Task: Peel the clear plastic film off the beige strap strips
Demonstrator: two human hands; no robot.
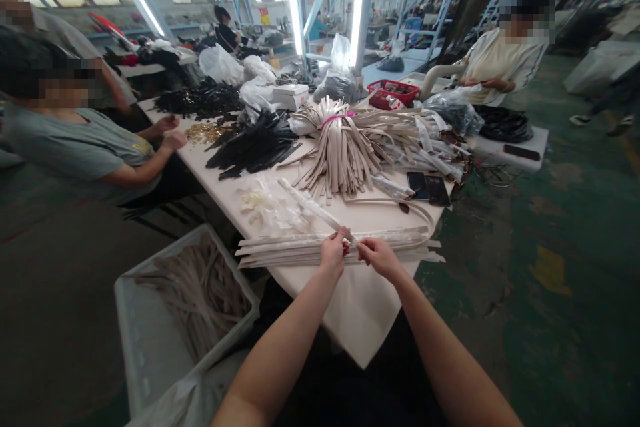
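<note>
A: Where was the strip?
B: The pale strip [320, 211] slanted over the near part of the counter [361, 317], its far end pointing up and to the left.

A: And the hands?
B: The left hand [333, 250] pinched it near its lower end, and the right hand [377, 256] gripped it with thumb and fingertips at that end, just beside the left.

A: What was below them?
B: A row of flat pale strips [285, 250] lay crosswise on the counter, with crumpled clear plastic [275, 208] just behind its left half.

A: Anything further back?
B: A bundle of beige straps [337, 157] fanned out under a pink tie [336, 118]. Black strips [255, 147] were heaped to its left, and two dark phones lay near the right edge.

A: And beside the counter?
B: On the left, a white bin [143, 353] held more strips, and a co-worker in a grey-green shirt [75, 153] sat beyond it.
</note>
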